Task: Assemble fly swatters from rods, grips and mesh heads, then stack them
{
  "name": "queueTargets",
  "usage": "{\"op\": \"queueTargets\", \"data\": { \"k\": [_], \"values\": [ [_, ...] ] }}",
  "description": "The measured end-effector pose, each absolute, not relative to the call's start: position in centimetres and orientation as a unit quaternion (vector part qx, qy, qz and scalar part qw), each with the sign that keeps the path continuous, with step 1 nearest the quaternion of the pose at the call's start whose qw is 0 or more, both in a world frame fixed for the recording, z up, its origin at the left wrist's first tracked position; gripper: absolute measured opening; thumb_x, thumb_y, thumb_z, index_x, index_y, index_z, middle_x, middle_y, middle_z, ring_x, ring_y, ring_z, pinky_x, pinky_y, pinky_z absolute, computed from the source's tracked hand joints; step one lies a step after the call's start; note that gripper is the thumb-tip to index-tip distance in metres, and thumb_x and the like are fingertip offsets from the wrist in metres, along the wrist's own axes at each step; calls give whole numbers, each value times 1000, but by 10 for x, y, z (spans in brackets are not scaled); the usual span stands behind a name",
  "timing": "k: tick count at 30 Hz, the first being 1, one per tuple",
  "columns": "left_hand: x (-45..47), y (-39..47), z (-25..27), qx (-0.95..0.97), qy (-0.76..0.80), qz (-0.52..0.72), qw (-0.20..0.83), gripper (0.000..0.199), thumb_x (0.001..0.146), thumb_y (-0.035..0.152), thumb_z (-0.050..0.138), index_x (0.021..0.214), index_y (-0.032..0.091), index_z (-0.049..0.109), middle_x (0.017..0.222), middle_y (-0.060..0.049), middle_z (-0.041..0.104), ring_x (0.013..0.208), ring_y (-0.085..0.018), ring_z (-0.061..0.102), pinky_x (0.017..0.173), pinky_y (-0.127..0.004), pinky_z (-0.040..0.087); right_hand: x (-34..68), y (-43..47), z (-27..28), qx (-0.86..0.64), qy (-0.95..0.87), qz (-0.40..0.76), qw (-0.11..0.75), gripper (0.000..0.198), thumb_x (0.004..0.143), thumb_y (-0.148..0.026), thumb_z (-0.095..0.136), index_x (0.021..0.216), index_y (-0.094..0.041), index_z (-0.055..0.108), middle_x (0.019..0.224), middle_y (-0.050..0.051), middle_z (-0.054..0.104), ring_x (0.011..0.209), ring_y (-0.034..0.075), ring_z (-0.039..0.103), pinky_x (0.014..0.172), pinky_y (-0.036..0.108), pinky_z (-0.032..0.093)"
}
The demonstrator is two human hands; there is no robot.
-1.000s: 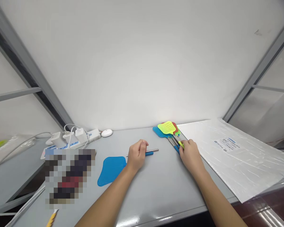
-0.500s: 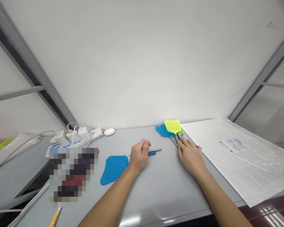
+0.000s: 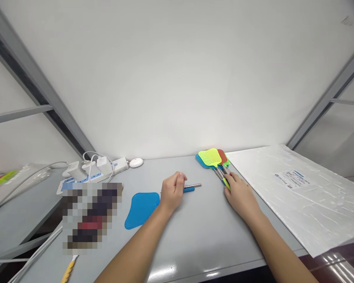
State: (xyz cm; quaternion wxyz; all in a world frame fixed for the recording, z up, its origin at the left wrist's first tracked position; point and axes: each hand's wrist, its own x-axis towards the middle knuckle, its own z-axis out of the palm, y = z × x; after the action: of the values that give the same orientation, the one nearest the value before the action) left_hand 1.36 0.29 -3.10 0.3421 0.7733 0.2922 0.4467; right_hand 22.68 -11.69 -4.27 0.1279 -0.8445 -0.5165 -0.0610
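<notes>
A blue fly swatter (image 3: 143, 209) lies on the grey table, its head to the left. My left hand (image 3: 172, 191) is curled closed over its middle, with a blue handle end and a thin metal rod (image 3: 194, 185) sticking out to the right. The fingers' undersides are hidden. Farther right, my right hand (image 3: 238, 192) is closed around the handles of several fly swatters bunched together. A yellow-green swatter head (image 3: 211, 157) is on top, with a red head (image 3: 222, 157), a blue head (image 3: 199, 160) and some green showing behind it. Metal shafts run from the heads toward my fingers.
A white plastic-wrapped flat package (image 3: 312, 204) with a label covers the right side. On the left are a power strip (image 3: 88, 177) with chargers and cables, a white oval device (image 3: 136, 162) and a pixelated area. A white wall (image 3: 177, 98) stands behind.
The right hand has gathered the swatter handles, and the heads have shifted closer together, with the red head now showing. The left hand has stayed nearly in place.
</notes>
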Motion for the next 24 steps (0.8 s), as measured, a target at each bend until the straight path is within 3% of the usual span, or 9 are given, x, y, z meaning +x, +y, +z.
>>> {"op": "queueTargets", "data": {
  "k": [6,12,18,24],
  "values": [
    [12,4,-31,772,294,449,340,37,98,37,31,76,19,55,57,4,46,53,-11,43,55,-24,35,231,-117,-42,-841,-516,-55,153,35,88,-17,42,120,-16,57,131,14,52,109,23,56,85,31,43],
    [13,4,-31,771,295,450,341,37,98,37,32,75,19,56,55,4,45,52,-11,42,55,-24,34,231,-120,-38,-847,-510,-62,140,44,93,-21,36,135,-22,47,133,11,53,112,24,55,82,35,43],
    [11,5,-30,767,304,454,336,38,98,38,30,75,19,55,56,4,45,53,-12,43,56,-24,36,232,-124,-40,-852,-513,-62,84,46,99,-31,26,142,-27,40,147,6,43,127,25,45,88,42,43],
    [11,5,-30,776,301,442,334,38,98,37,31,74,19,55,56,4,46,52,-11,43,55,-24,35,230,-125,-43,-857,-509,-61,59,47,99,-30,25,144,-31,37,151,6,37,130,24,42,91,42,43]
  ]
}}
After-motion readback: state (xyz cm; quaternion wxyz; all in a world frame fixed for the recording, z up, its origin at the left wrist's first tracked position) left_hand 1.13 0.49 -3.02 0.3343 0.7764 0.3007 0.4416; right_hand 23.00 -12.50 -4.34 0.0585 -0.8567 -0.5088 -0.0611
